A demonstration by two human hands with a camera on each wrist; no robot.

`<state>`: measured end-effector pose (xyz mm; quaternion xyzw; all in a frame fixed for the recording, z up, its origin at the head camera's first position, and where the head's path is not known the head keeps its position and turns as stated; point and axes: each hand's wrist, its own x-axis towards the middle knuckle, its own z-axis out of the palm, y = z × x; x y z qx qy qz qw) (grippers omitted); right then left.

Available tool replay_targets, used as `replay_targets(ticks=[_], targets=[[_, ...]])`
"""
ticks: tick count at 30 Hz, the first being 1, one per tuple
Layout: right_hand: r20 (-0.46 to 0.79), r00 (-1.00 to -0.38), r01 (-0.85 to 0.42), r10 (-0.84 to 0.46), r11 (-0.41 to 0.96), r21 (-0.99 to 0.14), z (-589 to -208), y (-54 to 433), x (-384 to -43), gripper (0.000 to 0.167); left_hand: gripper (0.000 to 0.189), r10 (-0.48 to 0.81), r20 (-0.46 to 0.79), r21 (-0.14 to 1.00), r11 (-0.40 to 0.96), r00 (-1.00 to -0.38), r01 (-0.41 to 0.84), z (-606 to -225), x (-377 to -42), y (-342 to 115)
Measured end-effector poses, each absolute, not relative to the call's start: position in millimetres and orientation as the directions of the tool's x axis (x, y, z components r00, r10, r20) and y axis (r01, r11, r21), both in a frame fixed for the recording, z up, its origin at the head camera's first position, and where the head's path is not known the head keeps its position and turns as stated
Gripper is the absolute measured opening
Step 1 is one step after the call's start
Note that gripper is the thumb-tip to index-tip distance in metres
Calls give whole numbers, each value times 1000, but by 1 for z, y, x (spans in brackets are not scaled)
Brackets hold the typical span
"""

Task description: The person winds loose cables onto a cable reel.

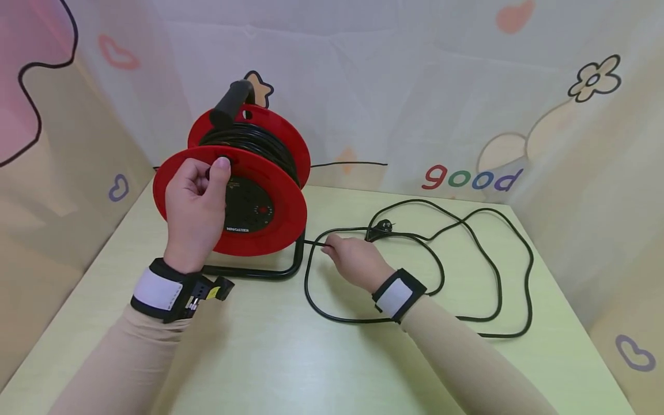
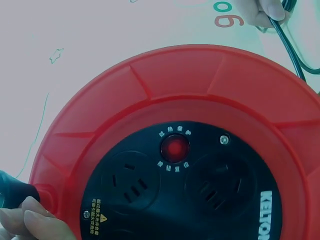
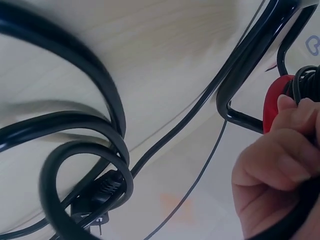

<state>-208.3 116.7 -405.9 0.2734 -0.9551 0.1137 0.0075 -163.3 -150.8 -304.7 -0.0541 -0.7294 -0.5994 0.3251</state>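
A red cable reel [image 1: 290, 210] stands on the left of the table, black cable wound between its two discs. My left hand [image 1: 196, 210] grips the small black crank knob [image 2: 17, 191] on the front disc. The reel's socket panel [image 2: 175, 195] carries a red button [image 2: 175, 148]. To the right of the reel, my right hand [image 1: 358, 262] pinches the black cable [image 1: 314, 242] where it runs from the reel. Loose loops of that cable lie around and beyond the right hand. The cable's plug [image 1: 384, 226] rests among the loops, just behind the hand.
The reel stands on a black tube frame [image 1: 254, 272] with a black carrying handle [image 1: 231, 105] on top. A patterned curtain [image 1: 332, 75] closes off the table [image 1: 280, 351] at the back and sides. Cable loops spread towards the table's right side.
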Motion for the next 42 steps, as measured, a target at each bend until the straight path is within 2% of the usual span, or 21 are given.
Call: replay_targets(ticks=[13,18,23,31,42], targets=[[46,-867,-490,-496,832,-259,-408,126,-207,33,35,-177,538,804,402,-824,438,-316,-162,-125],[36,-855,-507,-518,818,-271,-408,126,-208,37,35,-140,516,806,412,-845,424,-325,-161,-115],[56,-843,-524,-534,796,-303,-410,127,-210,36,34,-96,500,804,420,-861,420,-336,-160,-104],[117,-811,-574,-573,741,-348,-405,128,-212,33,33,0,432,773,514,-902,371,-355,-157,-93],[137,-805,-581,-578,720,-380,-394,145,-214,30,35,25,406,775,521,-914,359,-358,-156,-91]])
